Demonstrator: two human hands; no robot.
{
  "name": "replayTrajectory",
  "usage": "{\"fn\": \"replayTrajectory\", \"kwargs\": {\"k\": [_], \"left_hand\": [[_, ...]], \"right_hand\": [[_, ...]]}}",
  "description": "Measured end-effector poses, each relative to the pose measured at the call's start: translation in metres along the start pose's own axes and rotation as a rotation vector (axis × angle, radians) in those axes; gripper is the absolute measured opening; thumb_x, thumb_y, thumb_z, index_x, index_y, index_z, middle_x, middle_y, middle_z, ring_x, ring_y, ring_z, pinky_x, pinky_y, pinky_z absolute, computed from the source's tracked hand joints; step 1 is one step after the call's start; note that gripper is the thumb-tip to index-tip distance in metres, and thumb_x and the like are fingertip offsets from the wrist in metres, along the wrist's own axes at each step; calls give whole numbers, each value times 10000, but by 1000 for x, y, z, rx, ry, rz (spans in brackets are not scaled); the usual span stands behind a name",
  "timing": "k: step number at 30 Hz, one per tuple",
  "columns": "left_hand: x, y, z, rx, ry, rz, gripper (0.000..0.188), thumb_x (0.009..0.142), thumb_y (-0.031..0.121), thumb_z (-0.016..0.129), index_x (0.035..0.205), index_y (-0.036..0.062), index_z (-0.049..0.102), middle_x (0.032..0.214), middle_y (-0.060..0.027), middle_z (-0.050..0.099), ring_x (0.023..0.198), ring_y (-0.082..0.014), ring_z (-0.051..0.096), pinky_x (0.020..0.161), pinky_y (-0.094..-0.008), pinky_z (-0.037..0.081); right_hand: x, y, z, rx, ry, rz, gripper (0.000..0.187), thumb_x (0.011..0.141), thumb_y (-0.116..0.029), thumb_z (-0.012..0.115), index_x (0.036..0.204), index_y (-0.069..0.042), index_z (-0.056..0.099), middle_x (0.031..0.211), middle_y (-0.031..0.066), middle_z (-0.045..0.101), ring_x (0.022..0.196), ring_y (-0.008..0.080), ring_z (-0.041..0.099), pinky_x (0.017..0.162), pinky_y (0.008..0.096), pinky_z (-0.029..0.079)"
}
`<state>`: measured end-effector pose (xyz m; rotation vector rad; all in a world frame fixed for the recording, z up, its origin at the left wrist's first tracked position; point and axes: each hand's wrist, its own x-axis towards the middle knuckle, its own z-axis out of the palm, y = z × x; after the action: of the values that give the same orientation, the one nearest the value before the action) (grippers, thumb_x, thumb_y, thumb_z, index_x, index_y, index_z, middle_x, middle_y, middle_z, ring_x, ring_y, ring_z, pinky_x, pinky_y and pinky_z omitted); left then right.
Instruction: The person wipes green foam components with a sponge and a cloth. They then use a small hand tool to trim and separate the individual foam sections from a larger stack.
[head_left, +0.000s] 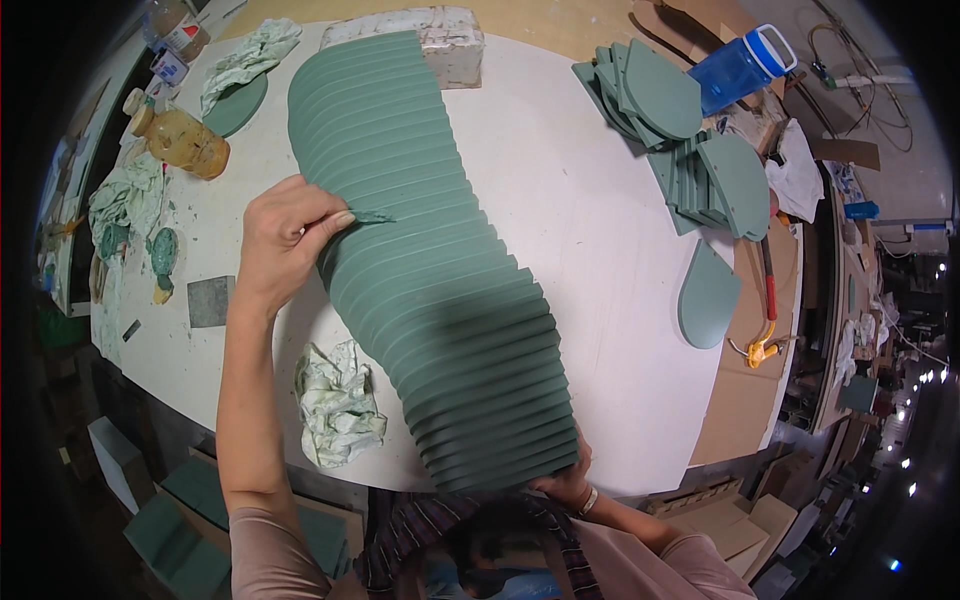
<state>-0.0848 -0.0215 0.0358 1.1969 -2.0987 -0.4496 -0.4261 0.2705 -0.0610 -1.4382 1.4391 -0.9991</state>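
A long, curving row of overlapping flat green panels (430, 250), each with a rounded end, runs across the white tabletop toward me. My left hand (290, 235) is at the row's left side, thumb and fingers pinched on a small dark green, frayed-looking piece (372, 216). That piece lies against the panel edges; whether it is a brush tip or a scrap of cloth I cannot tell. At the near end, my right hand (572, 478) grips the right corner of the row, its fingers partly hidden by the panels. A crumpled, green-stained cloth (340, 405) lies left of the row.
Fanned stacks of green panels (660, 95) and one loose panel (708, 295) lie on the right, near a blue bottle (735, 72) and a red-handled tool (768, 285). A stained jar (180, 140), rags (130, 200) and a grey square (210, 302) are at left. A white block (455, 50) stands behind.
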Motion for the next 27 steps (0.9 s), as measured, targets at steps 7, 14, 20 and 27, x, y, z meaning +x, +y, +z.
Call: {"fn": "replayTrajectory", "kwargs": {"k": [7,14,20,27], "left_hand": [[7,5,7,43,29,32,75,777,62,766,782,20,704,663,-63,622,627,-219,518,580,-338,416],[4,3,9,58,76,54,72,759,39,769,780,26,702,647,-59,595,618,-223,496,575,-346,405],[3,7,10,54,45,34,72,757,41,770,788,30,706,653,-59,601,626,-225,503,578,-347,410],[5,9,10,57,75,49,69,759,40,768,788,30,706,653,-62,599,629,-223,505,582,-343,411]], "right_hand": [[3,-3,-1,-68,-22,2,1136,674,-694,806,1441,60,439,1432,258,521,1318,395,527,1084,475,427],[2,-5,1,-1,-25,46,1142,677,-694,802,1448,62,432,1429,252,525,1319,386,527,1087,468,425],[1,-3,0,11,-6,50,1144,679,-686,807,1447,72,429,1438,249,519,1324,377,524,1089,460,424],[0,2,-1,20,-31,41,1152,674,-668,823,1450,82,420,1447,253,510,1329,370,520,1093,457,418]]}}
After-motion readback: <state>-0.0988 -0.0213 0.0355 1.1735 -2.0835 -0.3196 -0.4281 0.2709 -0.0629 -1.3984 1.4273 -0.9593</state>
